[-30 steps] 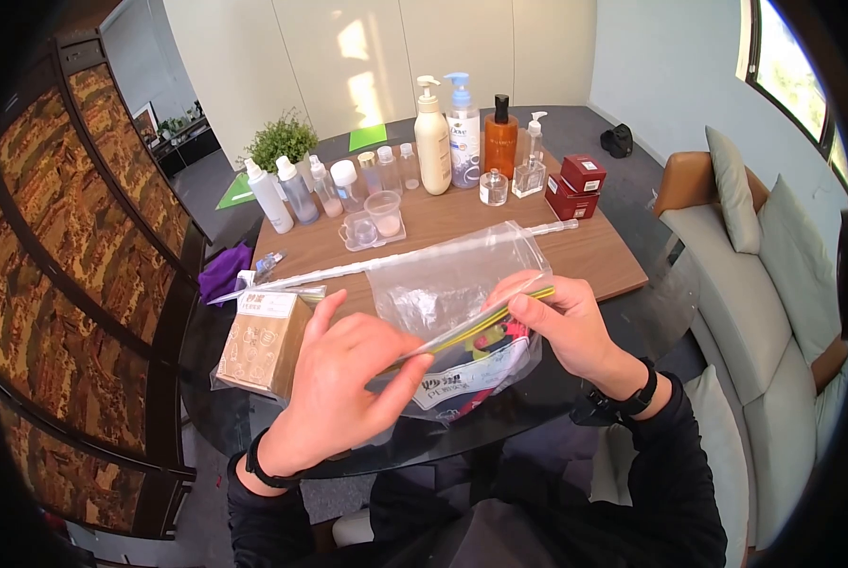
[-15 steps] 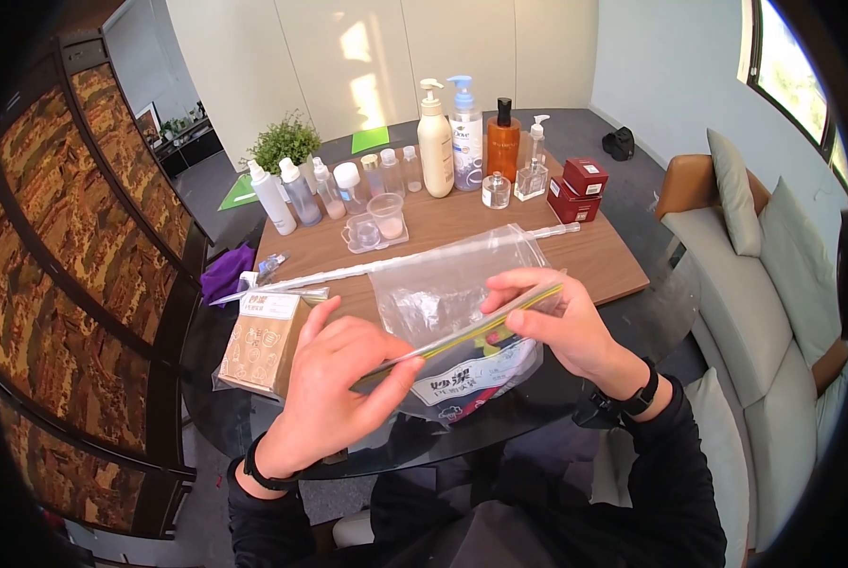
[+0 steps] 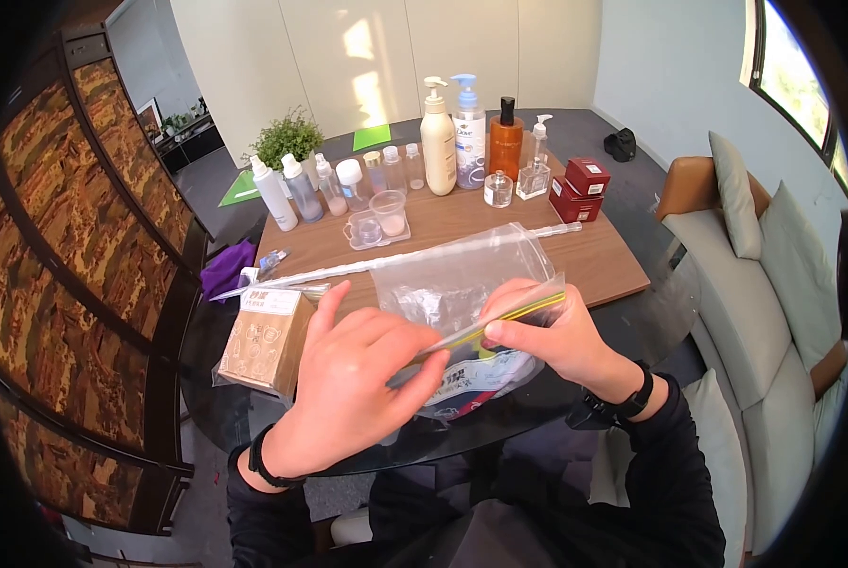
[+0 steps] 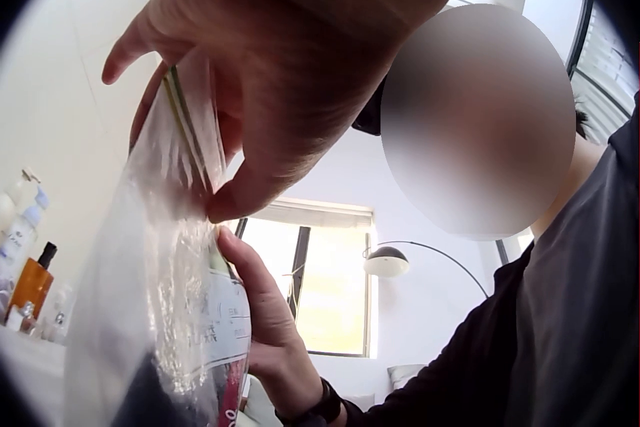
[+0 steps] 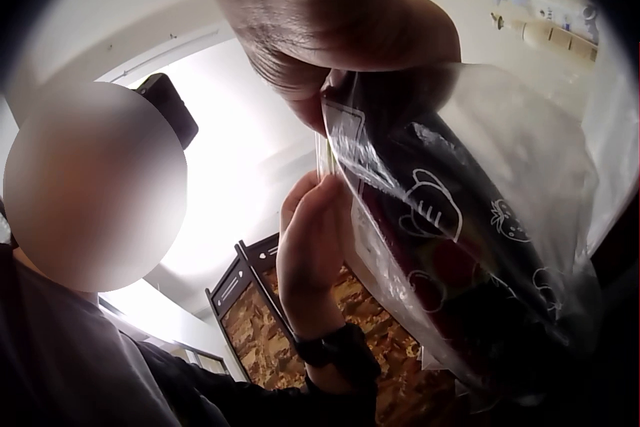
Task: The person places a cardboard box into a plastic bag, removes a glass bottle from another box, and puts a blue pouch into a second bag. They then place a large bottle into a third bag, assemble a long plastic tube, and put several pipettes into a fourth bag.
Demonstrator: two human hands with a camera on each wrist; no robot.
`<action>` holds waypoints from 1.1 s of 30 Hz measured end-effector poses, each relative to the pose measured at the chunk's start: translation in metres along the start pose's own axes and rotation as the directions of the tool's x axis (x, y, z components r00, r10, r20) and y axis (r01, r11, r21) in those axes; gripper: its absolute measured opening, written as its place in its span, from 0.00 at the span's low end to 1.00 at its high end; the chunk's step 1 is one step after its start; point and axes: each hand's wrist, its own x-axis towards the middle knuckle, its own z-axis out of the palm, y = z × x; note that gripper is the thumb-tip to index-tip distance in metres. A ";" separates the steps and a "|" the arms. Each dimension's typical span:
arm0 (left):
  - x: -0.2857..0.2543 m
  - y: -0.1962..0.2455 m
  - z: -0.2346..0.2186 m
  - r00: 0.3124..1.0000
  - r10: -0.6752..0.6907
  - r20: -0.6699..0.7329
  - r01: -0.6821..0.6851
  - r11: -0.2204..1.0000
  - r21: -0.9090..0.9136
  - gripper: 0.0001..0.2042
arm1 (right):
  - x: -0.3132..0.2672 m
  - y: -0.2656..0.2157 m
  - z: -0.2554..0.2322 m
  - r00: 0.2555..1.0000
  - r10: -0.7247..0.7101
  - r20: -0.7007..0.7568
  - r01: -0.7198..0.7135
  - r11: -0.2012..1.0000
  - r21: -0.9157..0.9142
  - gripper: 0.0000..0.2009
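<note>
Both hands hold a clear zip bag (image 3: 485,375) by its top edge, close over the near side of the table. A yellow-green zip strip (image 3: 533,305) runs along that edge, and a printed white label shows below it. Dark and coloured contents show through the plastic; their kind I cannot tell. My left hand (image 3: 362,379) pinches the left part of the strip between thumb and fingers, its little finger raised. My right hand (image 3: 566,336) pinches the strip farther right, thumb on the near face. In the left wrist view, the bag (image 4: 160,277) hangs below the fingers.
A cardboard box (image 3: 261,350) stands left of my left hand. Behind the bag lie clear plastic (image 3: 433,279) and a long white rod (image 3: 348,269). Farther back are pump bottles (image 3: 438,142), small bottles (image 3: 305,194), plastic cups (image 3: 389,210), red boxes (image 3: 575,201) and a plant (image 3: 286,137).
My right thumb has shifted left along the zip strip. My left fingertips have come slightly right, so the hands are closer together. Both still pinch the bag's top edge.
</note>
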 end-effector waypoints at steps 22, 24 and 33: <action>-0.004 -0.016 -0.006 0.998 -0.061 0.007 0.061 0.995 -0.078 0.04 | -0.007 0.008 -0.014 0.993 0.047 -0.109 -0.031 0.989 0.144 0.05; -0.003 -0.014 -0.005 0.999 -0.040 0.003 0.040 0.999 -0.024 0.05 | -0.008 0.010 -0.014 0.992 0.034 -0.119 -0.016 0.989 0.150 0.05; -0.003 -0.012 0.003 0.998 -0.060 0.032 0.065 0.987 -0.148 0.07 | -0.025 -0.002 -0.023 0.992 0.072 -0.108 -0.059 0.991 0.116 0.05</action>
